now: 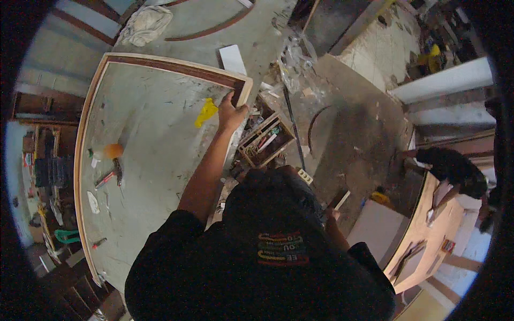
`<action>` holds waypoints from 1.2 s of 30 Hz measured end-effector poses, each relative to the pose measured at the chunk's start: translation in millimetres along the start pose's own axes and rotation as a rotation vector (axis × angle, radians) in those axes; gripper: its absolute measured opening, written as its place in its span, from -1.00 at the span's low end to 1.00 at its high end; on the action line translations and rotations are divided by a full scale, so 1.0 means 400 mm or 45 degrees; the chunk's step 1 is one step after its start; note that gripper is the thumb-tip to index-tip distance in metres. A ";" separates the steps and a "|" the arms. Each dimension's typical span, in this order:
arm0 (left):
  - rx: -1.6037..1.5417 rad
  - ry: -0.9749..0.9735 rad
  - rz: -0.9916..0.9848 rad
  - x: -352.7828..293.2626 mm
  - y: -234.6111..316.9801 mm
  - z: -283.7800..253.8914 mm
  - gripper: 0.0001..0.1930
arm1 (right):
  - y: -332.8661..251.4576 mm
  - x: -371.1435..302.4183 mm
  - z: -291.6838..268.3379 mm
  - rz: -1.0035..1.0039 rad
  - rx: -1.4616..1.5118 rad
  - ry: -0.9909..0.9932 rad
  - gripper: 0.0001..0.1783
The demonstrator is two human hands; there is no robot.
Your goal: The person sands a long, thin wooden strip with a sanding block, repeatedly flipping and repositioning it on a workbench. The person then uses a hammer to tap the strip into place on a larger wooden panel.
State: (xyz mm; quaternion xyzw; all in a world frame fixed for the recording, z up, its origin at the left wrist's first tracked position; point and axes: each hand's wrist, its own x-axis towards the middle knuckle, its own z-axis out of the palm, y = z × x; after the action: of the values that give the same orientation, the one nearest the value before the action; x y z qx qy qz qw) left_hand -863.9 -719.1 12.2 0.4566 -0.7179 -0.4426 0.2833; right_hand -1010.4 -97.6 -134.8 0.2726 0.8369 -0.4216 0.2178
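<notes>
A large wooden frame (160,62), pale on its outer edge and dark brown inside, spans the left of the head view on a grey-green surface. My left hand (232,114) grips its right side close to the far corner. A crumpled yellow piece (206,112) lies beside my left wrist, inside the frame. Low at my right side, my right hand (334,214) is closed around a short, pale wooden strip (341,199). My shirt hides part of that hand and forearm.
Within the frame lie a hammer-like tool (118,172) and an orange round thing (113,151). A wooden toolbox (289,140) stands amid scraps. Clear plastic (293,64) litters the floor. Another person (455,170) leans over a wooden bench (423,219) at right.
</notes>
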 end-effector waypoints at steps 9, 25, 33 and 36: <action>0.042 0.109 0.181 -0.013 0.031 -0.014 -0.30 | 0.177 -0.027 -0.016 -0.049 -0.823 -0.254 -0.54; -0.018 0.305 -0.021 0.100 -0.058 -0.001 -0.83 | 0.055 0.039 0.133 -0.393 -0.417 -0.274 -0.48; -0.746 0.221 -0.519 0.063 0.007 -0.010 -0.76 | 0.182 0.061 0.188 -0.328 0.276 -0.274 -0.62; -0.830 0.003 -0.766 0.088 0.000 -0.029 -0.65 | 0.099 0.026 0.146 -0.089 0.279 -0.319 -0.63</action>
State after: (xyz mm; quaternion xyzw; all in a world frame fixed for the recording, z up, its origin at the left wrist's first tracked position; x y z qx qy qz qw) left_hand -869.4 -755.3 17.7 0.5324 -0.3756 -0.7082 0.2720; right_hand -985.0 -123.3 -196.5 0.2109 0.7611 -0.5484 0.2748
